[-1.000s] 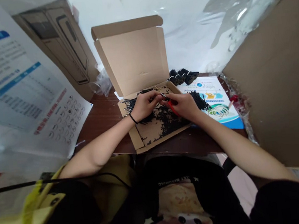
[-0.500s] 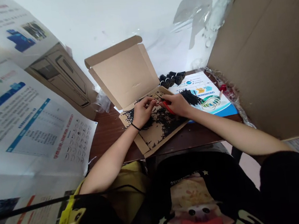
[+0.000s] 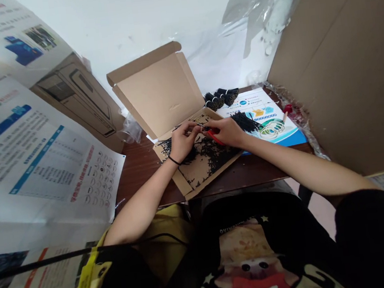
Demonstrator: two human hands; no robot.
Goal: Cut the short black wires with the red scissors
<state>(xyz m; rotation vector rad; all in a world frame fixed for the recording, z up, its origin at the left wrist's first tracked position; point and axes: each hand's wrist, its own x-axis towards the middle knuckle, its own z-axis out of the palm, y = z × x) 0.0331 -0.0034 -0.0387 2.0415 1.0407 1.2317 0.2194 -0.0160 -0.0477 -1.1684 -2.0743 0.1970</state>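
Over the open box (image 3: 159, 102), the left hand (image 3: 182, 143) pinches thumb and fingers nearly together; what's between them is too small to tell. To its right, the right hand (image 3: 228, 132) curls around a red-handled tool (image 3: 215, 137), above black scraps (image 3: 214, 156). Half a second ago its tip stood farther from the left fingertips.

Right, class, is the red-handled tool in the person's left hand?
No, the right hand holds the red-handled tool, above the open box.
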